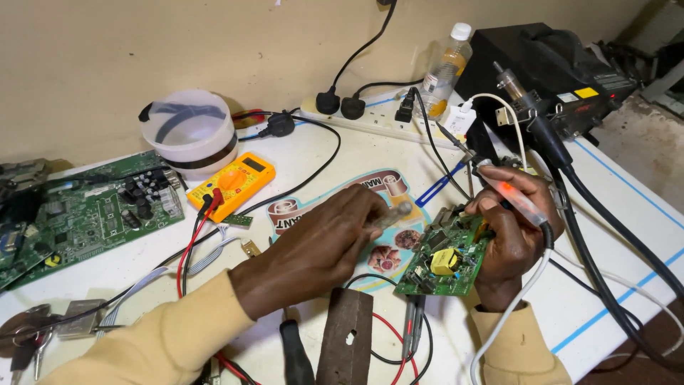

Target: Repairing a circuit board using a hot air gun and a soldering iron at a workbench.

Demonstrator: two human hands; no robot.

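My left hand (pixel 320 246) grips a thin grey metal tool (pixel 393 214) whose tip points at a small green circuit board (pixel 445 260). The board carries a yellow component and lies tilted against my right hand (pixel 509 235). My right hand holds a translucent soldering iron with an orange glow (pixel 509 196); its metal tip points up and left, away from the board, and its white cable runs down past my wrist. Both sleeves are tan.
A yellow multimeter (pixel 231 184) with red and black leads, a large green board (pixel 85 214), a white tub (pixel 189 132), a white power strip (pixel 377 121), a bottle (pixel 447 68), a black rework station (pixel 563 71), a rusty metal block (pixel 345 342) and a screwdriver (pixel 296 356) surround the work spot.
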